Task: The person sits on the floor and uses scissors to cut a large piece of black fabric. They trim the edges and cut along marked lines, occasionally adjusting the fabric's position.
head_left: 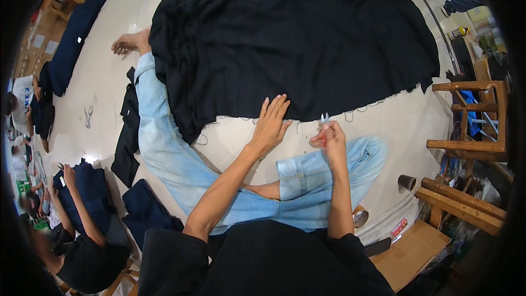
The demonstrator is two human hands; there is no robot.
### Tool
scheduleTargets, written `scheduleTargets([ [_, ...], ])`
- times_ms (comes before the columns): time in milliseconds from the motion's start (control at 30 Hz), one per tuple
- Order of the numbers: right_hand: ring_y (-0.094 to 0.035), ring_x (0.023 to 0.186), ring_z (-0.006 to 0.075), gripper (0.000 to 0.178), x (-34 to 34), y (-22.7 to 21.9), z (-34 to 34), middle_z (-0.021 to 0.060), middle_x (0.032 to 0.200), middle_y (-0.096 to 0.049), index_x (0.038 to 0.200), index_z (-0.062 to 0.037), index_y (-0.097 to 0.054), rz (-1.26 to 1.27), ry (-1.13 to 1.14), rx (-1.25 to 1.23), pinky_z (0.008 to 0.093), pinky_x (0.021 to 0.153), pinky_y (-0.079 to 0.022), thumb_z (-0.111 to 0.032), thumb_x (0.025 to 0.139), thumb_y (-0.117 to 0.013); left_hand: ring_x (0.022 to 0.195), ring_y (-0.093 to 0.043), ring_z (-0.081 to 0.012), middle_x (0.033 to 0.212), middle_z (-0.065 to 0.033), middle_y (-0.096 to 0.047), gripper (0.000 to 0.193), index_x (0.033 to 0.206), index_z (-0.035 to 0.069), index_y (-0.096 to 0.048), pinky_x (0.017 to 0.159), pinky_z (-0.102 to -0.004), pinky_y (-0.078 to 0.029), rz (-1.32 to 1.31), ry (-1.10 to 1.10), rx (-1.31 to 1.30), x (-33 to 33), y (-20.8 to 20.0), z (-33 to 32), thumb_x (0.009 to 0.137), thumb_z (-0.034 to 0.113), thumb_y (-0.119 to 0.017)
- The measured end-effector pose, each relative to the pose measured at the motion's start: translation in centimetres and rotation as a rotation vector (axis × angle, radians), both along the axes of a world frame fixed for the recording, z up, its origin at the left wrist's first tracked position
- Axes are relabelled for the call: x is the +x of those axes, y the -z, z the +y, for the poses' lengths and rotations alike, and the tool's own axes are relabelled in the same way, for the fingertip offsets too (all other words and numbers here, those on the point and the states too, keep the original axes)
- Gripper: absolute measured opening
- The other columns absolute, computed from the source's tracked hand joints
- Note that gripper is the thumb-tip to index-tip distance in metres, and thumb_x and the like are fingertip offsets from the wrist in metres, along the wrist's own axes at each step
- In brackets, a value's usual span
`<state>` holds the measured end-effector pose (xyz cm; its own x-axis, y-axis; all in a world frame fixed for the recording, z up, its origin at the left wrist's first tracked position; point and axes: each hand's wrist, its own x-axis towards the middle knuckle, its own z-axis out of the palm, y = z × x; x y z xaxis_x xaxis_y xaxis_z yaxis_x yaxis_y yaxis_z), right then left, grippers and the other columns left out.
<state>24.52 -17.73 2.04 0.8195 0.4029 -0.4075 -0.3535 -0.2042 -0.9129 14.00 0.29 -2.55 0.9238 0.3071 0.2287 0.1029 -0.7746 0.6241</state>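
- Left hand (269, 123) flat, fingers spread on frayed hem of ribbed black fabric (307, 44).
- Right hand (329, 141) just below that hem, fingers pinching small metal-tipped snips (324, 122).

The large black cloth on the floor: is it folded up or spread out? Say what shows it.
Spread out. The black cloth lies flat across the floor, bunched only along its left side; the left hand rests flat on its near edge, and loose threads trail from that edge.

A glossy pale floor (104, 85) carries a wide black cloth (307, 44), spread flat, with smaller dark pieces (129, 131) to its left and flat cardboard (408, 252) at right.
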Motion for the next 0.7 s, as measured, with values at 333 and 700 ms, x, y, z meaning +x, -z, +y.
scheduleTargets([
  [333,-0.059,0.06,0.0131,0.021,3.4,3.4,3.6,0.006,0.066,-0.066,0.087,-0.0001,-0.062,-0.307,-0.089,-0.3,0.0316,0.058,-0.044,-0.019,0.097,-0.06,0.143,-0.034,-0.0283,0.15,-0.0136,-0.043,0.042,0.132,0.0,-0.054,0.12,-0.0528,-0.018,0.069,-0.186,0.063,-2.8,0.0,-0.7,0.093,0.012,-0.059],
  [700,-0.068,0.078,0.0339,0.018,0.4,1.7,2.9,0.0153,0.083,-0.07,0.098,-0.0049,-0.069,-0.638,-0.341,-0.477,0.0419,0.068,-0.049,-0.018,0.085,-0.071,0.069,-0.054,-0.0098,0.092,-0.0031,-0.062,0.032,0.124,0.001,-0.058,0.062,-0.0237,-0.043,0.182,-0.472,-1.772,-3.8,-2.6,-6.1,0.102,0.024,-0.054],
])
